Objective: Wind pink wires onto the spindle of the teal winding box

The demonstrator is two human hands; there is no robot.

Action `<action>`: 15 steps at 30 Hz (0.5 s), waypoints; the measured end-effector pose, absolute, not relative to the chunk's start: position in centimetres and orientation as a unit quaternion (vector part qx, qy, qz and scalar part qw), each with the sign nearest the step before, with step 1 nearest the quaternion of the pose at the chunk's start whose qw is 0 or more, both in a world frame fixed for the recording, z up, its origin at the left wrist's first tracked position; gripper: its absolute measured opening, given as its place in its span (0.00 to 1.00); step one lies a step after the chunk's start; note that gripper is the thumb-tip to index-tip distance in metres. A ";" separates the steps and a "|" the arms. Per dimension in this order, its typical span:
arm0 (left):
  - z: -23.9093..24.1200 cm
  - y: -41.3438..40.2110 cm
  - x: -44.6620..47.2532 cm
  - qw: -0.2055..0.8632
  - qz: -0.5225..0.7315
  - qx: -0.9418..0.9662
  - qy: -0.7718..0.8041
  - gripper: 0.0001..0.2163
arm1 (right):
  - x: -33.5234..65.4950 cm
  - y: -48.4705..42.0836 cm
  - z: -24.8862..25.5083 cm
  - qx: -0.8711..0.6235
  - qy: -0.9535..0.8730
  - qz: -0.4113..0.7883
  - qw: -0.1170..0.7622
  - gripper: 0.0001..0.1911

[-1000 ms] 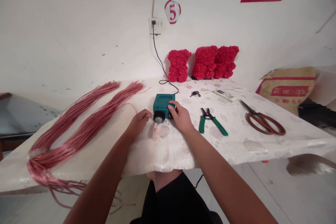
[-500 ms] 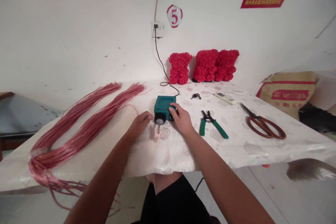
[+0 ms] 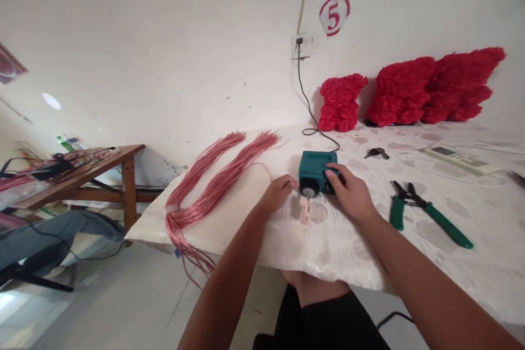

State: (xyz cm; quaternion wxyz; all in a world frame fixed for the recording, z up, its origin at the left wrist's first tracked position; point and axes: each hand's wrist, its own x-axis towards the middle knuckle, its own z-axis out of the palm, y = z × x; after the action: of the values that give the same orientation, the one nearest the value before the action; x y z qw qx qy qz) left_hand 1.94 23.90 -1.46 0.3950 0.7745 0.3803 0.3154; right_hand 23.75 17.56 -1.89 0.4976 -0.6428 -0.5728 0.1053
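Filling the upper frame is a white wall [image 3: 176, 54], and below it a table [image 3: 238, 221] with a pale, partly patterned cover spreads from the centre to the right edge. At the left edge stands a smaller wooden table [image 3: 94, 170] heaped with cables, with a leg in blue jeans [image 3: 92, 227] beneath it. Three red flower figures [image 3: 342, 103] stand against the wall at upper right, the right-hand two touching. A long bundle of pink wires [image 3: 213, 197] lies bent left of centre, its bound end hanging over the near edge. Green-handled pliers [image 3: 429, 213] lie with handles spread at right; behind them is a slim pale keypad device [image 3: 461, 159].

Just right of centre, the right hand [image 3: 350, 188] lies against the right side of a teal machine [image 3: 318, 167], fingers bent onto its top; whether it grips or only rests, I cannot tell. The left hand [image 3: 279, 192] is closed in a pinch at the machine's front left, on a loose pink wire [image 3: 262, 165] curving over from the bundle. Above, a round "5" sticker [image 3: 334, 15] sits near a wall socket [image 3: 301, 46], from which a thin black cord [image 3: 302, 87] drops behind the machine. Smallest are the dark keys [image 3: 376, 153], behind the pliers.
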 end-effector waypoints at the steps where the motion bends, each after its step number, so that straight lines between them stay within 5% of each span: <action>1: -1.4 23.9 1.9 0.400 0.317 0.772 0.378 0.12 | 23.7 17.5 -1.9 -0.647 -0.572 0.103 0.493 0.30; 9: -1.6 23.8 1.9 0.421 0.309 0.751 0.405 0.12 | 23.7 17.2 -1.6 -0.674 -0.559 0.119 0.469 0.29; 15: -2.1 24.4 2.1 0.455 0.291 0.733 0.413 0.11 | 24.1 18.0 -1.9 -0.681 -0.543 0.119 0.477 0.41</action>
State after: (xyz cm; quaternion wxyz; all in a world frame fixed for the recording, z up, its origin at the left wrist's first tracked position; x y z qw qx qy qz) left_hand 2.14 24.38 -2.05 0.4553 0.7334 0.4125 0.2910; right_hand 24.13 17.95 -1.91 0.4773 -0.6807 -0.5427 0.1193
